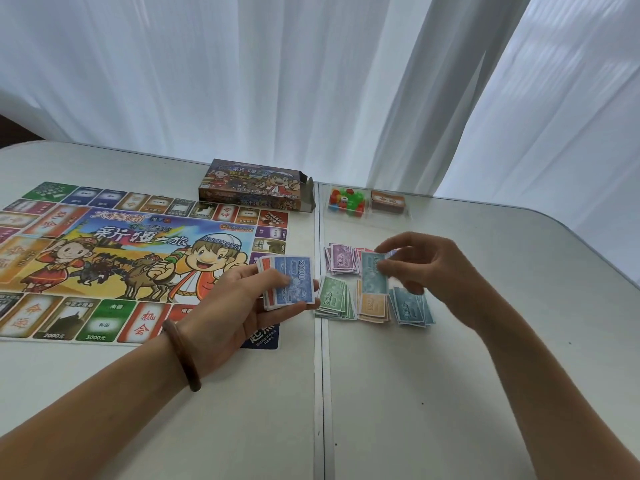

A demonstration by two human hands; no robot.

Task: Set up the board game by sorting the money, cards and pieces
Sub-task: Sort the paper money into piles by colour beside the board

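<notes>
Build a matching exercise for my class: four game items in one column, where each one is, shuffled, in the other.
Items
1. game box
2. green notes
3. 2000 note
4. teal note

Places
A. atop the stack held in the left hand
B. at the board's far edge
C. pinched in the right hand
D. on the table, left of the orange notes

Pairs: 1-B, 2-D, 3-A, 4-C

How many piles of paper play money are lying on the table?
4: purple paper pile at the back, green pile in front of it, orange pile beside that, teal pile farthest right. The right hand and its teal note may hide another.
</notes>
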